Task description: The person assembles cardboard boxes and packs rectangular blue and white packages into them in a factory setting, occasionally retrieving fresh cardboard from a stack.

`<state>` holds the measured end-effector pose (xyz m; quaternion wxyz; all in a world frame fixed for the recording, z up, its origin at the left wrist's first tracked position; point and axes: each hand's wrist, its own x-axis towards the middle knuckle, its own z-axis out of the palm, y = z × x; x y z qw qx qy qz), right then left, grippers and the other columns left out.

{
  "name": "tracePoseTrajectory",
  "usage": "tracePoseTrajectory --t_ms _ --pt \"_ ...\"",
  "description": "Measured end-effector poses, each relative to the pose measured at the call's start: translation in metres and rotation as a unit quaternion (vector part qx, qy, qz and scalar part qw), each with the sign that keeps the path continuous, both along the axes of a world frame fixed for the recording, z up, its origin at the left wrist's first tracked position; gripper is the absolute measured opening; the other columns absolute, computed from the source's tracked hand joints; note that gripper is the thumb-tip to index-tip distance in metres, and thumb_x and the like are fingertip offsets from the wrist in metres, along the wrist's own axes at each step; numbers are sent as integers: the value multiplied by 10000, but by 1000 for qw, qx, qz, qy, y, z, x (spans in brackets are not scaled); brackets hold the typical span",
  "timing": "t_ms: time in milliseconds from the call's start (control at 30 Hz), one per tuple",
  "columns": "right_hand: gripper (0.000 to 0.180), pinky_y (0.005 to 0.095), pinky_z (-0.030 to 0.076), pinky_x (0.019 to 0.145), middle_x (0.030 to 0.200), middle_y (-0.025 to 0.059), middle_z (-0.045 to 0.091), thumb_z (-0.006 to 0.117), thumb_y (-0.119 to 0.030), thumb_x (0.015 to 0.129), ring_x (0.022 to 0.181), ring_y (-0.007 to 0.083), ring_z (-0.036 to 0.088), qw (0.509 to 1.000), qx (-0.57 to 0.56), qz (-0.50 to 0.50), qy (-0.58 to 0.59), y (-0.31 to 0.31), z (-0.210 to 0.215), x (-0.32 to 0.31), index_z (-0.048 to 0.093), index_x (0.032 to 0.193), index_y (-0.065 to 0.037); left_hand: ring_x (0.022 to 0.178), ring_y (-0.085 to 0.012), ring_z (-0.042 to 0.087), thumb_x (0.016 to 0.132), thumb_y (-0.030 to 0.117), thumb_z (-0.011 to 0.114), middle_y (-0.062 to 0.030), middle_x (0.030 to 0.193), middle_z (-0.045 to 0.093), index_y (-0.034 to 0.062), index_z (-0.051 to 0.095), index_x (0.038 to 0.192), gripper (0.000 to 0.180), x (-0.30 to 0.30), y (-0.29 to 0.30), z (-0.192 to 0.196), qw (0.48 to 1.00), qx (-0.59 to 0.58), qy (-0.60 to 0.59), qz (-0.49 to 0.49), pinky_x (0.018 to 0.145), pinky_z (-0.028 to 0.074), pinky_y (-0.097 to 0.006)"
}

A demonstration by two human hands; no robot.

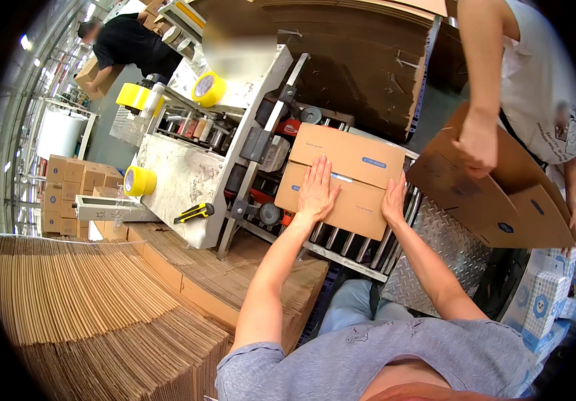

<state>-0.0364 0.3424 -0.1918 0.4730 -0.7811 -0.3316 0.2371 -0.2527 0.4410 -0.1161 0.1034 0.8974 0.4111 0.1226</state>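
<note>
A brown cardboard carton (358, 190) with its top flaps folded down lies on a roller conveyor (361, 248), its front part over the metal rollers. My left hand (317, 192) rests flat on the carton's top, fingers stretched, across the seam between the flaps. Against the carton's right edge lies my right hand (393, 200), its fingers extended along the side and its thumb toward the top. A short strip shows on the seam beside the left fingers. Left of the carton stands a taping machine (258, 144).
At right another person's hand (478, 144) is by an open carton (495, 207). Yellow tape rolls (208, 89) and a utility knife (194, 212) lie on the machine's tables. Flattened cartons (87, 287) are stacked at lower left. A diamond-plate metal surface (432, 257) adjoins the conveyor.
</note>
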Motion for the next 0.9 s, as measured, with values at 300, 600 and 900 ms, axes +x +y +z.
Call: tracePoseTrajectory --t_ms 300,600,900 --pt "667 555 355 1077 1452 351 330 461 -322 1032 1309 525 397 993 -69 65 70 70 10 -68 130 1566 -97 1535 -335 141 1013 384 447 -211 1639 187 -10 225 1563 711 12 -4 -29 999 -36 -22 -9 1247 97 -474" --pt "365 495 496 838 1063 269 614 422 -278 1029 1001 383 610 949 -86 298 60 -153 -32 -18 582 1129 35 911 -131 697 1012 94 587 -66 977 734 -28 696 1129 202 34 -178 69 753 -299 -575 115 839 559 -260" --pt "283 438 545 684 784 206 691 555 -217 942 653 370 670 933 -144 329 -23 -334 -139 44 678 927 37 785 -195 682 869 -20 656 -89 874 724 56 740 1047 210 -135 -307 540 837 522 -128 101 682 535 -320"
